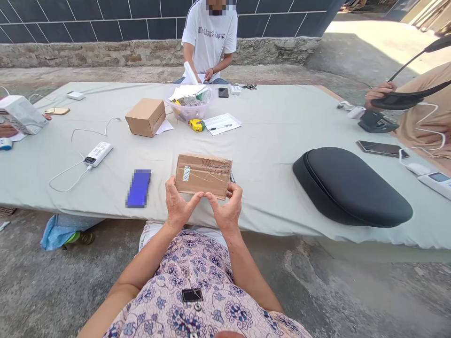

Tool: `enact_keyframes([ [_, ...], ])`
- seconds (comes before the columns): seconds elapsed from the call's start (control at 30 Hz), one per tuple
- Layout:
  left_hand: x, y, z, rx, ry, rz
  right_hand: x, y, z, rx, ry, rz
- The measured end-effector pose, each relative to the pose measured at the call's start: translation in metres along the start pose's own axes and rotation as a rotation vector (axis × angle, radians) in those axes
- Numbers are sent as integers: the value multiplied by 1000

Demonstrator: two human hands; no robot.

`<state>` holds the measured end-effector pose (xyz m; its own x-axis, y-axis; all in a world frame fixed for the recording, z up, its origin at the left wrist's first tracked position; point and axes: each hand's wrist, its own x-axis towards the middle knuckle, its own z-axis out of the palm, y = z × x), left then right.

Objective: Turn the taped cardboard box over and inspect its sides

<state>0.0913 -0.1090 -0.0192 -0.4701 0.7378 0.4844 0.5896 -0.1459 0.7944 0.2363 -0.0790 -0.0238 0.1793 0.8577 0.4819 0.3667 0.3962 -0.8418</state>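
Note:
Between my two hands is a flat brown cardboard box [207, 180], tilted toward me above the table's near edge. A small patterned sticker is on its left side, and dark scribble-like lines run across its upper right. My left hand [179, 202] grips the box's left lower corner, thumb along the bottom edge. On the opposite corner, my right hand [227, 204] holds it the same way, and the two thumbs nearly meet. A small dark item [232, 176] peeks out behind the box's right side. Left of my hands lies a blurred blue phone-shaped object [138, 188].
A black padded cushion [352, 188] lies to the right. Farther back are a closed carton [145, 117], a plastic basket [192, 110], a yellow tape measure [196, 125] and a paper with a pen [225, 123]. A power bank [98, 154] trails a cable. People sit across and at both sides.

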Motion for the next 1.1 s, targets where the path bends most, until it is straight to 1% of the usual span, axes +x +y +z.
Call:
enact_keyframes([
  [0.13,2,-2,-2,-6,-10,-9,4,-3,-5,65,-18,-16],
  [0.23,4,-5,-4,-22,6,-22,7,-7,-9,94,-55,-63],
  [0.33,7,-8,-6,-65,25,-46,7,-12,-12,101,-74,-147],
  [0.4,8,-11,-8,-132,36,-82,7,-16,-12,95,-75,-219],
  [0.5,10,-14,-8,-275,33,-147,8,-23,-13,64,-53,-337],
  [0.6,9,-17,-8,-341,11,-197,11,-28,-14,46,-31,-411],
  [0.7,11,-19,-8,-334,-15,-225,16,-32,-11,41,-38,-435],
  [0.77,13,-20,-10,-288,-23,-231,20,-33,-7,12,-53,-434],
  [0.87,17,-21,-15,-204,-3,-252,24,-36,2,-22,-88,-431],
  [0.97,21,-21,-21,-168,15,-288,25,-39,12,-25,-117,-448],
  [1.03,23,-21,-24,-154,9,-255,25,-40,17,-45,-132,-459],
  [1.1,25,-23,-26,-136,-6,-185,23,-41,22,-73,-143,-457],
])
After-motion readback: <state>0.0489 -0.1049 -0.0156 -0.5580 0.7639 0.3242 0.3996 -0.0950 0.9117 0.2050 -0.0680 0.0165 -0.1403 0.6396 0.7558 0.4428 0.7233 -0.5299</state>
